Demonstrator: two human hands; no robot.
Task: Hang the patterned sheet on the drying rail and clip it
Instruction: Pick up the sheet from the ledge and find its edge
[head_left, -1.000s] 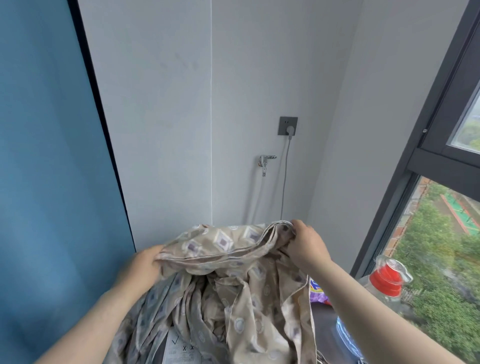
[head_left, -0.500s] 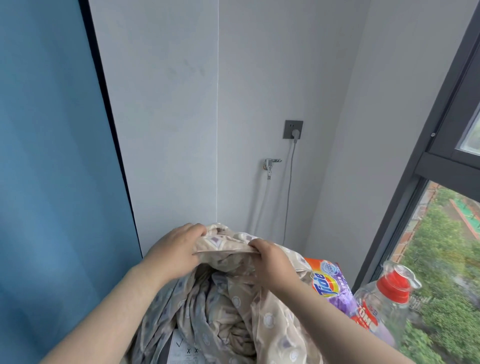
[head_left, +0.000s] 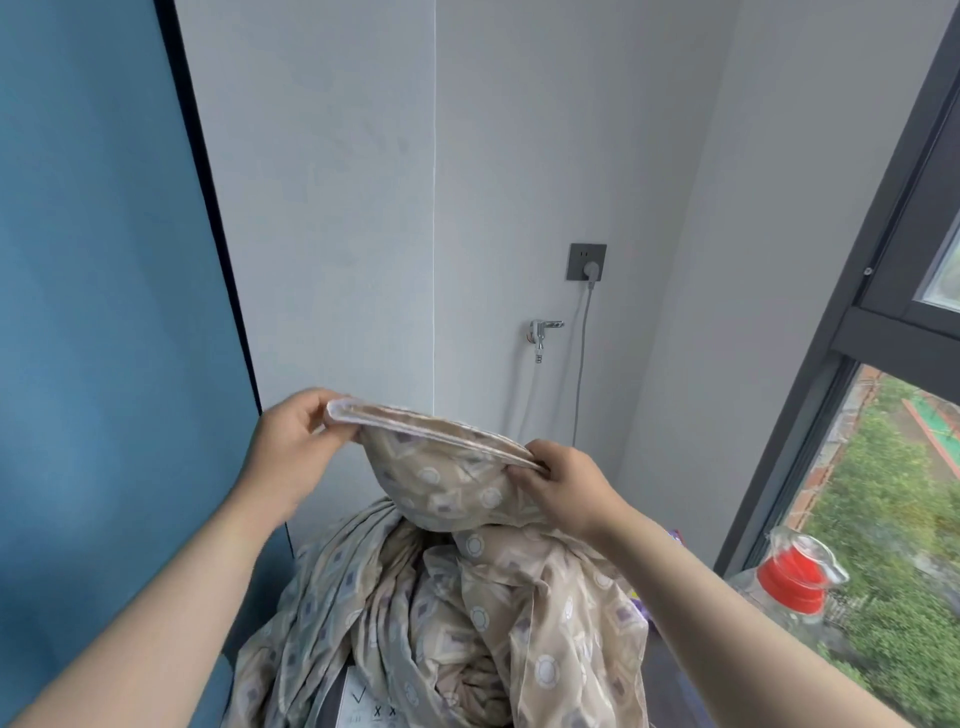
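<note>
The patterned sheet (head_left: 457, 587) is beige with purple diamonds and white circles, heaped low in the middle of the view. A folded edge of it is lifted and stretched between both hands. My left hand (head_left: 296, 441) pinches the left end of that hem. My right hand (head_left: 563, 483) pinches the right end, with the cloth sagging in a pouch beneath it. No drying rail and no clips are in view.
A blue panel (head_left: 104, 312) fills the left side. A grey wall ahead carries a socket (head_left: 587, 262) with a plugged cable and a tap (head_left: 543, 332). A dark-framed window (head_left: 857, 338) stands right, with a red-capped bottle (head_left: 789, 587) below it.
Both hands rose with the sheet's hem and drew apart, pulling the edge taut. The view tilted up, and the detergent bag seen half a second ago is now almost wholly hidden.
</note>
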